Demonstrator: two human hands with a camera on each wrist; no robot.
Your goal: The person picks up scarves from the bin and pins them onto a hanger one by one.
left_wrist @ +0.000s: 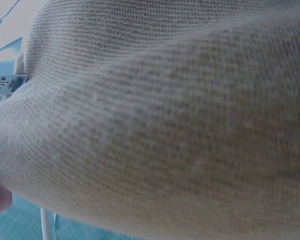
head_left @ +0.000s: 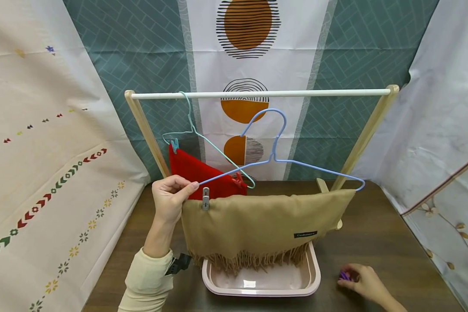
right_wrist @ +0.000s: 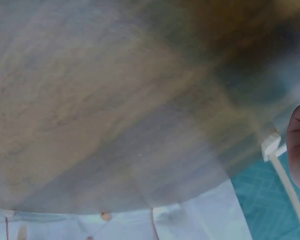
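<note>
In the head view my left hand (head_left: 171, 197) pinches the left end of a blue hanger (head_left: 271, 158) between thumb and fingers. From that hanger a tan fringed scarf (head_left: 257, 221) with a dark label hangs down, a grey clothespin (head_left: 206, 198) clipping it near the left end. The scarf fills most of the left wrist view, where a grey clothespin (left_wrist: 7, 86) shows at the left edge. Low on the right, my right hand (head_left: 360, 281) holds a purple clothespin (head_left: 345, 275) at the table. The right wrist view catches only an edge of that hand.
Behind the scarf stands a rack with a white rail (head_left: 296, 93) and wooden legs. A mint hanger (head_left: 191, 119) on the rail carries a red cloth (head_left: 191, 169) clipped with a blue and a red clothespin. Beneath the scarf's fringe sits a pale pink basin (head_left: 261, 291) on the dark table (head_left: 359, 234).
</note>
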